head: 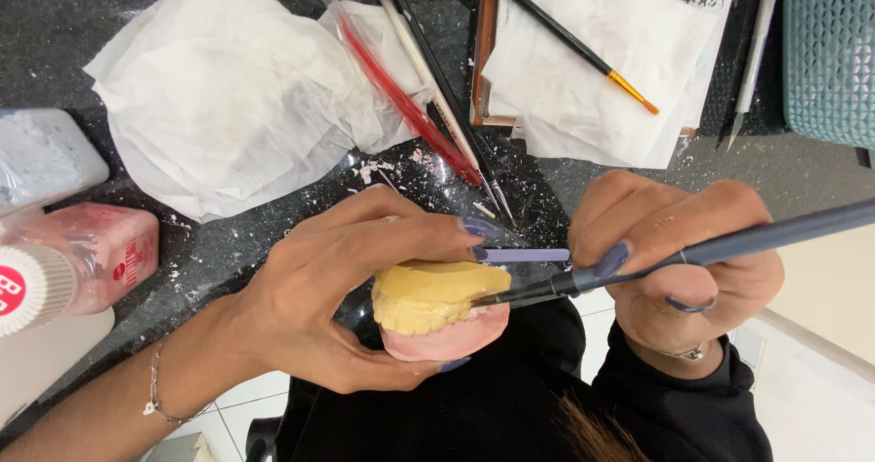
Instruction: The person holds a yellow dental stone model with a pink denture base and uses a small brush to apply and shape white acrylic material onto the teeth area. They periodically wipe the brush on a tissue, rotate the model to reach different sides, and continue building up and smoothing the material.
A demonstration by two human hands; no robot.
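Note:
My left hand grips a dental model: a yellow plaster cast of teeth set on a pink base. The thumb and fingers wrap it from the left and below. My right hand holds a dark-handled brush like a pen. Its tip touches the right side of the cast, at the line where yellow meets pink. A lilac stick lies between the two hands, just above the model.
Crumpled white tissues and several thin brushes lie on the black speckled counter. One brush with an orange ferrule rests on tissue over a brown tray. A pink bottle stands at left, a teal basket at top right.

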